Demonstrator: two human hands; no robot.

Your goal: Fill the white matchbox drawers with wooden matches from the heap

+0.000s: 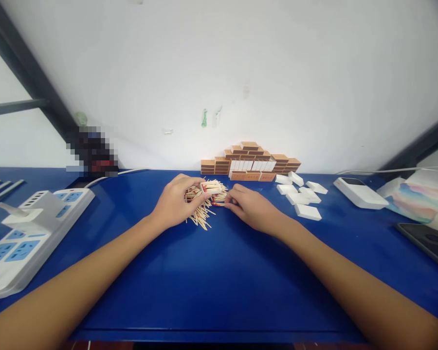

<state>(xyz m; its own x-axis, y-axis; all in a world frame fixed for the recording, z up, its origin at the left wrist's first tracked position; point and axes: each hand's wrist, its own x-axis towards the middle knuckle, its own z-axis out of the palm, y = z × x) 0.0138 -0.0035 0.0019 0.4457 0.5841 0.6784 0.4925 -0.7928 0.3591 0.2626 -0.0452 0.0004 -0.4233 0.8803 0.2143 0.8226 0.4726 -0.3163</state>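
A pile of loose matches (201,216) with red heads lies on the blue table (219,282). My left hand (175,204) holds a small white matchbox tray (210,187) partly filled with matches, tilted above the pile. My right hand (250,209) rests on the table just right of the pile, its fingertips pinched on a few matches (219,203) next to the tray.
A stack of brown matchboxes (250,163) stands against the wall, with several white empty trays (301,194) to its right. A white power strip (25,233) lies at left. At right lie a white device (359,193), a coloured packet (423,199) and a dark phone (428,243).
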